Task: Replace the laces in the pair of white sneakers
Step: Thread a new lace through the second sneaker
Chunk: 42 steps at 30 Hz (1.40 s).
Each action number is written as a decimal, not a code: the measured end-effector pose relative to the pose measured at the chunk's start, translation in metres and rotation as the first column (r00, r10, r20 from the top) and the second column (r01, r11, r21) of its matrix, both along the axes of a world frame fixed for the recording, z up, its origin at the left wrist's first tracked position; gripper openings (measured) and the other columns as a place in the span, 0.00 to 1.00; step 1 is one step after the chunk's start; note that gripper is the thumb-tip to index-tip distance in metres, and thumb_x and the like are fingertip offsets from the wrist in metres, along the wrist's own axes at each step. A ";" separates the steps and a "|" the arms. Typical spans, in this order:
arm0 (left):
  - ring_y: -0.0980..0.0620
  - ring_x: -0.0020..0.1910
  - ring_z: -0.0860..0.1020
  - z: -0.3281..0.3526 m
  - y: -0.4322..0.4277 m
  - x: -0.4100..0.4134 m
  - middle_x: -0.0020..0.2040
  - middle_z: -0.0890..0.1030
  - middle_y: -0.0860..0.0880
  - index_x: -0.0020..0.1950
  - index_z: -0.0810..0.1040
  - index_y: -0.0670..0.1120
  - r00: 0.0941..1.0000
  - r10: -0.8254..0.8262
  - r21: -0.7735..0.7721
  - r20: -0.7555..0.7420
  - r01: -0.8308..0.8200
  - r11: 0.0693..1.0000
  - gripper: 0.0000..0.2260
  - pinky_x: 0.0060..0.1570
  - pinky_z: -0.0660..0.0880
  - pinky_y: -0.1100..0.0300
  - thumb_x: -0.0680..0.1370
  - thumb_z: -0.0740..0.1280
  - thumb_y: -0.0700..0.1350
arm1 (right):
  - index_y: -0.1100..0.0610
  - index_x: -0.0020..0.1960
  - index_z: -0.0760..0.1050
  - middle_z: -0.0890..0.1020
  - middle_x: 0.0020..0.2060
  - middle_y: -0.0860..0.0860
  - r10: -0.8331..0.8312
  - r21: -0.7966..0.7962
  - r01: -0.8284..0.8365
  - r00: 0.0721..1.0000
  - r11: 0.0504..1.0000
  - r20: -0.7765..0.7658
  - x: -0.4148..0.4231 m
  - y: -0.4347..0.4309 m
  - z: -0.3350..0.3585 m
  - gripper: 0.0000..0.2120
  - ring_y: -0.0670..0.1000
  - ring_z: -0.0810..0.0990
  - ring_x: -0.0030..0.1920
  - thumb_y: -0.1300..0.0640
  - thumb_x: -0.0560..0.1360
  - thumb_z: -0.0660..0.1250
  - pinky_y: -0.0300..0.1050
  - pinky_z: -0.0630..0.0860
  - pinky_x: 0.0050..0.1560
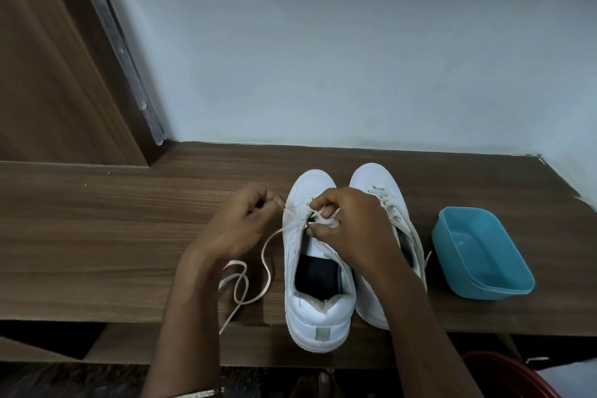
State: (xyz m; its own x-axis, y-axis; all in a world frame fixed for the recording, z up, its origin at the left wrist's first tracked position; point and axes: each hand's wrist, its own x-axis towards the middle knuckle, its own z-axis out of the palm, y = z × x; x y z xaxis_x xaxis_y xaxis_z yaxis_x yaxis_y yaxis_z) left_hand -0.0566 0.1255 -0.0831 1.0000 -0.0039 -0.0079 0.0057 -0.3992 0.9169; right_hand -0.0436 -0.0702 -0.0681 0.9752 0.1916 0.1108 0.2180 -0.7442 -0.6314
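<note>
Between both hands: lace.

The right grip covers the upper eyelets of the nearer white low-top sneaker, so how the cream flat lace threads through them cannot be told. Its forearm hides the heel and inner side of the second white sneaker. The left grip curls over its own fingertips, and its pinch on the lace barely shows. A dark red round plastic rim is cut off at the bottom right corner, and a gold-coloured wristband at the bottom edge. Below the front lip of the brown wood-grain bench, the space is too dark to make out.
</note>
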 end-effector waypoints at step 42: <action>0.56 0.31 0.74 0.004 0.014 -0.006 0.32 0.80 0.50 0.40 0.81 0.46 1.000 0.023 0.081 -0.011 -0.022 0.996 0.12 0.37 0.72 0.57 0.80 0.68 0.50 | 0.47 0.64 0.76 0.78 0.55 0.44 0.064 0.009 -0.064 0.994 0.998 -0.089 0.005 -0.011 -0.002 0.27 0.40 0.75 0.52 0.49 0.67 0.78 0.41 0.74 0.56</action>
State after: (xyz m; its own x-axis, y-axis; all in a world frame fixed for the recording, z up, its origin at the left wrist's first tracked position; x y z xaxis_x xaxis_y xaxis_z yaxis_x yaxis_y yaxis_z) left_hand -0.0629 0.1391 -0.0795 0.9996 0.0196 -0.0189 0.0259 -0.4715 0.8815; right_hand -0.0389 -0.0809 -0.0702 0.9670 0.2535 0.0250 0.2074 -0.7268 -0.6547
